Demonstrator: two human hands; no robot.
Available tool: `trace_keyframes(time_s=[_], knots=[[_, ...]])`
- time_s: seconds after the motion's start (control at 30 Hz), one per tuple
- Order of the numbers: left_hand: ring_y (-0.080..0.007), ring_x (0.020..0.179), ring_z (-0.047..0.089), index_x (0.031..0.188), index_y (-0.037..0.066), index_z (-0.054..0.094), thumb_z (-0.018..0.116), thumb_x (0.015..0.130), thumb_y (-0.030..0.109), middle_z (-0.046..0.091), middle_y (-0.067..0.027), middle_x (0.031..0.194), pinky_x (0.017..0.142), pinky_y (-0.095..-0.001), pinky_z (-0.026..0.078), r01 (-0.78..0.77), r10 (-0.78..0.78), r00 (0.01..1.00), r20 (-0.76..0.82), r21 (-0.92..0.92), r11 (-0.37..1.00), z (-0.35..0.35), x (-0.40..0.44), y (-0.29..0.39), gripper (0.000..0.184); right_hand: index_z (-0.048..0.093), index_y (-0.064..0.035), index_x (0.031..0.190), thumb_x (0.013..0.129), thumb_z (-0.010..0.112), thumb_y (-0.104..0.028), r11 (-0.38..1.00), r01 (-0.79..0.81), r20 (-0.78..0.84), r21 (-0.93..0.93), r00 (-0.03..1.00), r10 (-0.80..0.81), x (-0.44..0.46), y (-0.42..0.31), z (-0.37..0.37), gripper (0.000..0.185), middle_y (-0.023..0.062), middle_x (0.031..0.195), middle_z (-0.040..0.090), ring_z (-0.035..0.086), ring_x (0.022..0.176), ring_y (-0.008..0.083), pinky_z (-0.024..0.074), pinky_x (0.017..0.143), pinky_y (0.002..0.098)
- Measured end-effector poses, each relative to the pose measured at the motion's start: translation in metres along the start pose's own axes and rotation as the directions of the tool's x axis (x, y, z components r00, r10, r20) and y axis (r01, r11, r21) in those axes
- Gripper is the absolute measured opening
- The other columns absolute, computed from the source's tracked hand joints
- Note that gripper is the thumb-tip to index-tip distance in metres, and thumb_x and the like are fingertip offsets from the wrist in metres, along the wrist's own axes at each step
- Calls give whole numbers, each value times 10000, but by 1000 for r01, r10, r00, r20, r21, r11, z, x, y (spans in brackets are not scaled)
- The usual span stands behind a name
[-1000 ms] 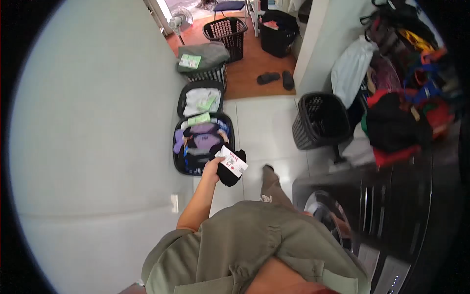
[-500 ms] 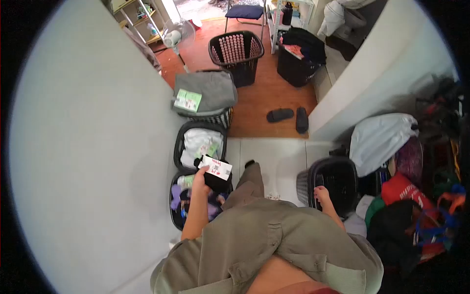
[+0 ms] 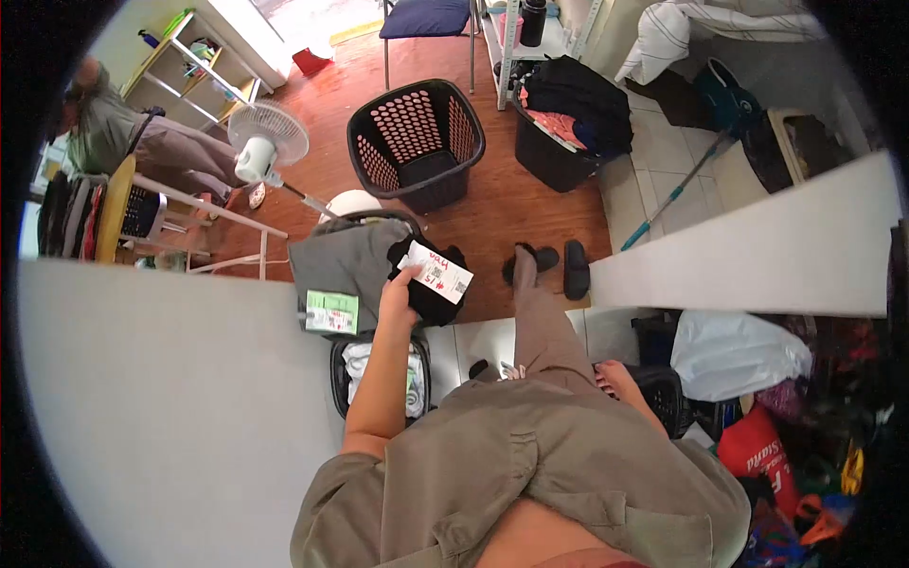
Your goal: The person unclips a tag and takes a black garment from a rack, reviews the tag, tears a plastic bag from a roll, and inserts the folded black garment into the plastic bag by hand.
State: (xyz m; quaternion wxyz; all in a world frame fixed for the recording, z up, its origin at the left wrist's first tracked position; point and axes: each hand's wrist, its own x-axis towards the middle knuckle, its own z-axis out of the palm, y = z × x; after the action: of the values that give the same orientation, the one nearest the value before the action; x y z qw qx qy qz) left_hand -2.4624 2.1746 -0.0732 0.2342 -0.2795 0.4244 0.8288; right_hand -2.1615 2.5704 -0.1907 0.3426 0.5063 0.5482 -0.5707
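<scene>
My left hand is closed on a bundle of black cloth and a white paper tag with red handwriting and printed codes, the tag lying on top. The bundle is above the edge of a grey cloth that covers a basket; a green and white slip rests on that cloth. My right hand hangs low at my right side, fingers loosely apart, beside a black laundry basket mostly hidden by my body. I cannot tell whether it touches the basket.
Ahead stand a black basket and another piled with dark clothes. Slippers, a fan and a basket of white cloth are nearby. A person is at far left. Bags crowd the right.
I have stepped forward towards the wooden floor. My left hand has carried the black cloth and tag from over the baskets to beside the grey cloth. The fan side and a person have come into view.
</scene>
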Motion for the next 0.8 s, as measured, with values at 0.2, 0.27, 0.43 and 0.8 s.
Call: trace_keyframes(time_s=[0.2,0.27,0.43,0.8], knots=[[-266,828,588,994,-49,504,562,729,59,584,-154,928,737,-369,491,-12,-5,991,-135,-125,992,69,68,50,292,527,-55,783,765,513,-187,836,172,-95,-520,962,-257,103,-185,-39,134,23,654,528,478,491,135,359,403,276],[-270,825,588,990,-47,507,559,731,64,585,-151,926,743,-373,490,-31,-4,979,-205,-165,986,80,88,63,287,534,-38,816,756,518,-167,868,333,-136,-369,904,-405,128,-244,-39,142,31,666,537,490,510,132,392,438,271],[-268,839,587,987,-35,515,559,733,68,589,-142,923,737,-378,497,-93,50,950,-309,-125,988,101,103,104,277,539,-45,829,773,533,-183,832,509,-37,-222,848,-528,93,-398,-22,149,12,669,535,490,527,116,406,477,257],[-273,826,588,982,-38,514,536,738,38,586,-151,921,741,-378,495,-206,59,870,-490,-252,946,64,134,157,256,534,-40,875,776,550,-216,882,293,58,-369,954,-293,123,-449,-28,202,34,652,526,472,510,125,399,444,272]])
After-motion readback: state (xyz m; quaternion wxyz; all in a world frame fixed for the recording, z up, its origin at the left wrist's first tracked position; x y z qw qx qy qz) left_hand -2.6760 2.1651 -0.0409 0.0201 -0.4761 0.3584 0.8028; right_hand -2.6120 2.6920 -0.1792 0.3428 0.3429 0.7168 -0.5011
